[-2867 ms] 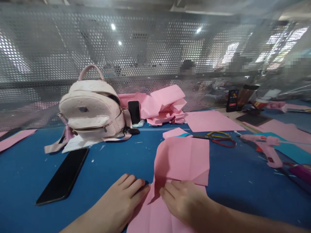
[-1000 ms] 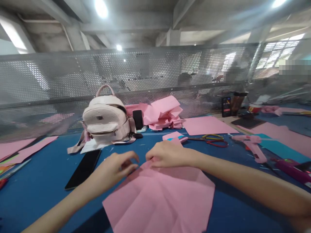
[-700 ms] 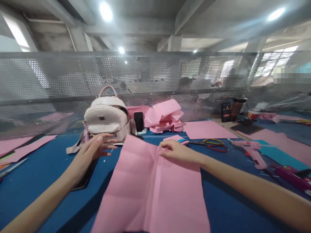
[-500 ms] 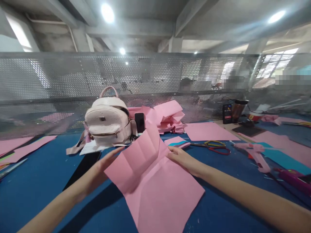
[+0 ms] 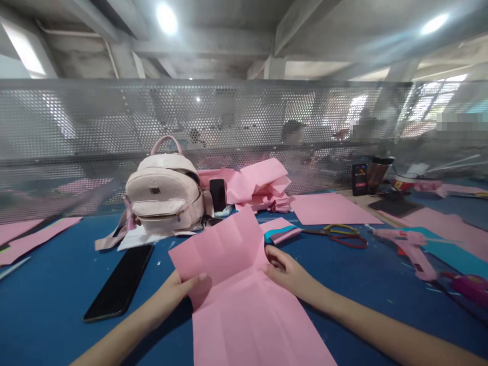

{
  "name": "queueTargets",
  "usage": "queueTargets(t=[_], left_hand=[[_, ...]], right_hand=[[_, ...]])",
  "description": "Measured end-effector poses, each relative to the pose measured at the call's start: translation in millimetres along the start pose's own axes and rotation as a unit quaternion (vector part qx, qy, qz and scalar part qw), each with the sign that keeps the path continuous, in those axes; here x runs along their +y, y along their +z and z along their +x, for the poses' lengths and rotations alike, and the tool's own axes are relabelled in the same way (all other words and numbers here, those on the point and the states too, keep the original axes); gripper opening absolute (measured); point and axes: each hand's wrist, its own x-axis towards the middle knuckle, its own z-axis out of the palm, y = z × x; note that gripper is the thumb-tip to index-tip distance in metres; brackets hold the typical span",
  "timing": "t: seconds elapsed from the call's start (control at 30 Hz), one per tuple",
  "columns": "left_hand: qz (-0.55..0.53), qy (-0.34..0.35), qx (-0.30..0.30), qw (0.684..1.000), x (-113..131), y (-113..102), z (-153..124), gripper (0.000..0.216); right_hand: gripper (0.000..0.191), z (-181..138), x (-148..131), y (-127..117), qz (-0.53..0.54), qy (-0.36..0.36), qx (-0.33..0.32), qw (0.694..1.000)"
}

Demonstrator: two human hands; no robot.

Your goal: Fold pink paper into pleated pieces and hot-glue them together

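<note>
A creased pink paper sheet lies on the blue table in front of me, its far half bent upward. My left hand pinches the sheet's left edge at the bend, thumb on top. At the right edge of the same bend, my right hand grips the paper with curled fingers. Both hands hold the sheet along the fold line.
A black phone lies left of the sheet. Behind stand a pale pink backpack, a pile of crumpled pink paper, flat pink sheets, scissors and a pink glue gun. A perforated metal screen closes the back.
The sheet was unfolded and spread out, then turned. Its far half is now lifted, and both hands have come back toward me to grip its two side edges.
</note>
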Motion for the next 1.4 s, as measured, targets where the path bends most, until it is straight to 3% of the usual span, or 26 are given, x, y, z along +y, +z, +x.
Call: queueTargets(t=[0.2,0.3,0.47,0.63,0.77,0.87,1.07,1.4], left_hand=[[0.026,-0.013,-0.077,0.997,3,-4,2,0.050],[0.048,-0.015,-0.100,0.994,7,-5,0,0.051],[0.042,-0.020,-0.076,0.996,10,-5,-1,0.056],[0.018,-0.024,-0.072,0.997,8,-3,-2,0.052],[-0.032,-0.013,-0.076,0.996,5,0,-2,0.049],[-0.077,-0.013,-0.084,0.993,5,5,-3,0.051],[-0.131,-0.008,-0.099,0.986,5,13,-7,0.052],[-0.069,0.027,-0.104,0.992,3,14,-7,0.048]], right_hand=[[0.021,2,-6,-10,-0.059,-0.019,-0.096,0.993],[0.019,3,-13,-10,-0.088,-0.041,-0.114,0.989],[0.012,3,-11,-3,-0.092,-0.004,-0.039,0.995],[0.036,3,3,5,-0.004,0.018,0.020,1.000],[0.039,0,8,11,0.082,0.014,0.044,0.996],[0.038,-3,7,14,0.097,0.027,0.031,0.994],[0.031,-7,0,15,0.027,0.004,0.027,0.999],[0.022,-4,4,14,0.021,0.023,-0.019,0.999]])
